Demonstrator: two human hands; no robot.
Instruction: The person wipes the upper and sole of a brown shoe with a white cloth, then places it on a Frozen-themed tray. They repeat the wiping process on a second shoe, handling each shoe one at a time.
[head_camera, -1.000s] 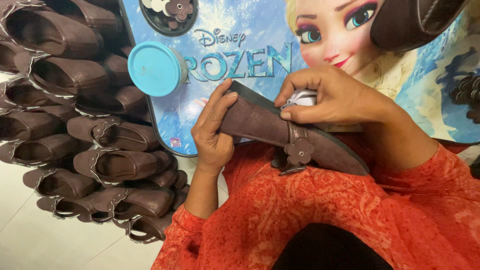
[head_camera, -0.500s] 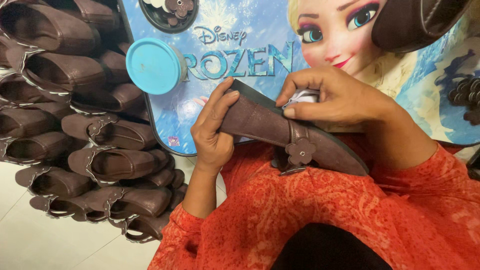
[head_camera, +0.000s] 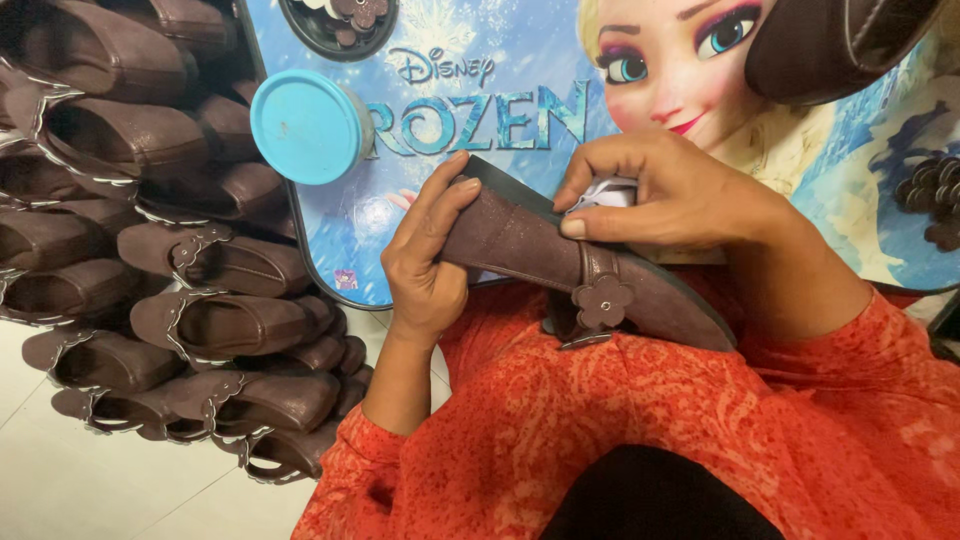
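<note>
A brown shoe (head_camera: 560, 262) with a flower-shaped ornament and a strap lies tilted across my lap, over my red patterned garment. My left hand (head_camera: 428, 262) grips its upper end from the left, thumb along the side. My right hand (head_camera: 672, 192) curls over the shoe's opening from above, fingers pressing a crumpled white wad (head_camera: 604, 193) into it. Part of the shoe's inside is hidden by my fingers.
Several brown shoes (head_camera: 200, 320) of the same kind lie heaped on the pale floor at the left. A blue illustrated board (head_camera: 480, 110) leans ahead, bearing a round turquoise lid (head_camera: 308, 127), a dark dish of flower ornaments (head_camera: 338, 22) and another brown shoe (head_camera: 840, 40) at the top right.
The view has drifted slightly, and my hands stay on the shoe. My right fingers have shifted a little over the white wad.
</note>
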